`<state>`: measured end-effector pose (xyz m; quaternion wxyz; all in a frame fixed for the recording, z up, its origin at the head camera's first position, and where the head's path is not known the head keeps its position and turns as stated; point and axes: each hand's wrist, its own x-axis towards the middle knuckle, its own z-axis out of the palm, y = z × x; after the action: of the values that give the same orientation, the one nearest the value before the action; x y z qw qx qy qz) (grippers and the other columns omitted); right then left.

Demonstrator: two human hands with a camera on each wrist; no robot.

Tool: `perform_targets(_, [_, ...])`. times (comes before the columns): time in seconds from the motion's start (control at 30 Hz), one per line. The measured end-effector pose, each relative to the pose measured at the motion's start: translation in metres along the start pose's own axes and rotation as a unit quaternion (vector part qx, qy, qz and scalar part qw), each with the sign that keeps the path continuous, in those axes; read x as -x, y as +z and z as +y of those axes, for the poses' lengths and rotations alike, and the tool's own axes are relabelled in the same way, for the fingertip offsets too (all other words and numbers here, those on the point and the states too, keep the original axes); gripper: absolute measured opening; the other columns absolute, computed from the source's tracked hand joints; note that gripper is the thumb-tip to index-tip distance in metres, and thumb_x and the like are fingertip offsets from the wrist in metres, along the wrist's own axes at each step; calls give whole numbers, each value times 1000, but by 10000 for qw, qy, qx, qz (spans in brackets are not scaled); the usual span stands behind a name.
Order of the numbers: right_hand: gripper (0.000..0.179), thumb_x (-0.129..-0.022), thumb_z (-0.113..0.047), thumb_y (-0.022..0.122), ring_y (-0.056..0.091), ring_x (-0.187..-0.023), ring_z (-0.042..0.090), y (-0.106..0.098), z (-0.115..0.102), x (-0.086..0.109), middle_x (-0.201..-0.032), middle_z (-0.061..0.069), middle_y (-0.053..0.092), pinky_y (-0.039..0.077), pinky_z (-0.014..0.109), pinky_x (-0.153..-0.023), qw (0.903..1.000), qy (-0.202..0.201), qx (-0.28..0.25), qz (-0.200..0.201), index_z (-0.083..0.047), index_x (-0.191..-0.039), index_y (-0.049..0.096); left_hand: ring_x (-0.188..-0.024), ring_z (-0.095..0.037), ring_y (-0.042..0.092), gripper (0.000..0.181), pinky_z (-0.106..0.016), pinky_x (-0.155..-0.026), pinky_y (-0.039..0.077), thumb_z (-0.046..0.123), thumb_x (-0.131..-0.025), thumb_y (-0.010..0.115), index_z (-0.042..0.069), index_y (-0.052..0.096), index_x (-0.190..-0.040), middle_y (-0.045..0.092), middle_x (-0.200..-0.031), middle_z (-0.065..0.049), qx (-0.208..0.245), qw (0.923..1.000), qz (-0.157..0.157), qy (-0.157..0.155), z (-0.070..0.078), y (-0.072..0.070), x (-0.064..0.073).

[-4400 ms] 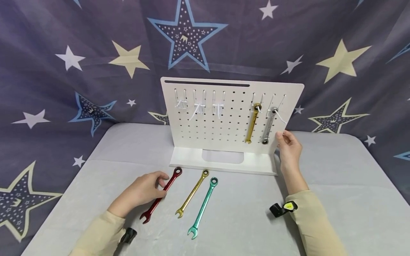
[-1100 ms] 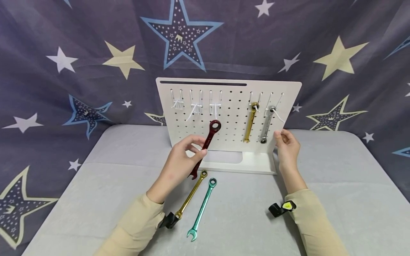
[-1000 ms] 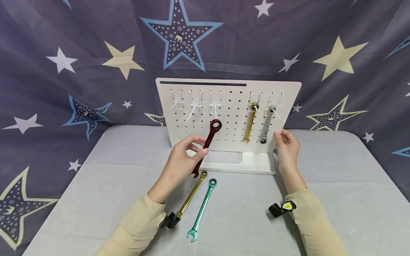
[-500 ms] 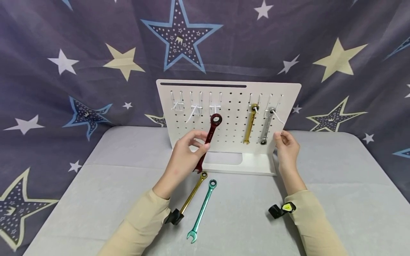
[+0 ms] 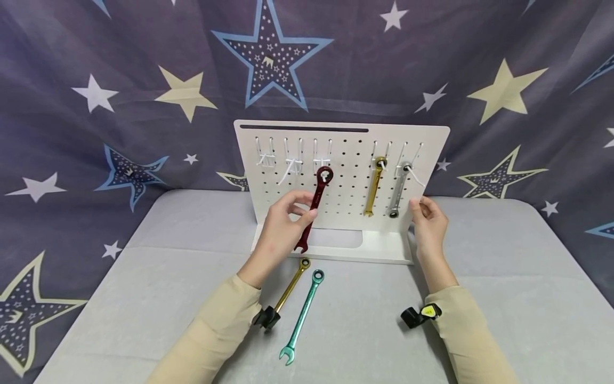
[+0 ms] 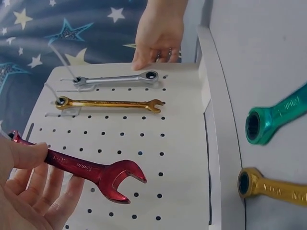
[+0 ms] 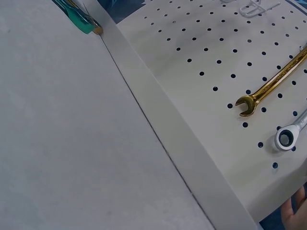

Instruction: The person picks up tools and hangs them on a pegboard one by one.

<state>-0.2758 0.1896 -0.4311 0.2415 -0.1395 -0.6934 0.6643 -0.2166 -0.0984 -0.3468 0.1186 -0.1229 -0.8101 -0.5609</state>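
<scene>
My left hand [image 5: 280,224] pinches a dark red ratcheting combination wrench [image 5: 315,197] by its shaft, ring end up and open end down. In the head view the ring overlaps the tip of the third white hook [image 5: 322,160] from the left; white shows through the ring. The left wrist view shows the red wrench [image 6: 81,165] between thumb and fingers, its ring end at the frame's left edge. My right hand [image 5: 430,224] grips the right edge of the white pegboard [image 5: 336,221]. A gold wrench [image 5: 374,186] and a silver wrench [image 5: 400,191] hang on the right-hand hooks.
On the grey tabletop [image 5: 364,320] before the board lie another gold wrench [image 5: 291,285], partly hidden by the left wrist camera [image 5: 266,318], and a green wrench [image 5: 303,317]. Two bare hooks [image 5: 266,159] stand at the board's left. A starry cloth [image 5: 345,69] hangs behind.
My left hand picked the red wrench up from the table and carried it right and up to the board. Over the last second it rose slightly toward the third hook. My right hand stayed on the edge.
</scene>
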Motion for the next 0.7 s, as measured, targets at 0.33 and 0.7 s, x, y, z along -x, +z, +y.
perform_targets(0.33, [22,-95,-21,67,52,-72,-1,0,1,-1,-78,-18,58,44,11,-64,9999,-58,-113,60,-4,-109,62,-94,-25,65,25,-38,-81,53,3,-91,70,5,65,-115,66,-108,-10,119,9997,-15,-232,-4,9,-13])
perform_targets(0.7, [27,-95,-22,66,53,-76,0,0,0,0,-79,-17,58,45,11,-67,9999,-34,-95,20,-1,-112,62,-95,-25,64,24,-36,-80,54,5,-92,70,6,65,-115,66,-108,-9,67,9987,-26,-514,-13,13,-29])
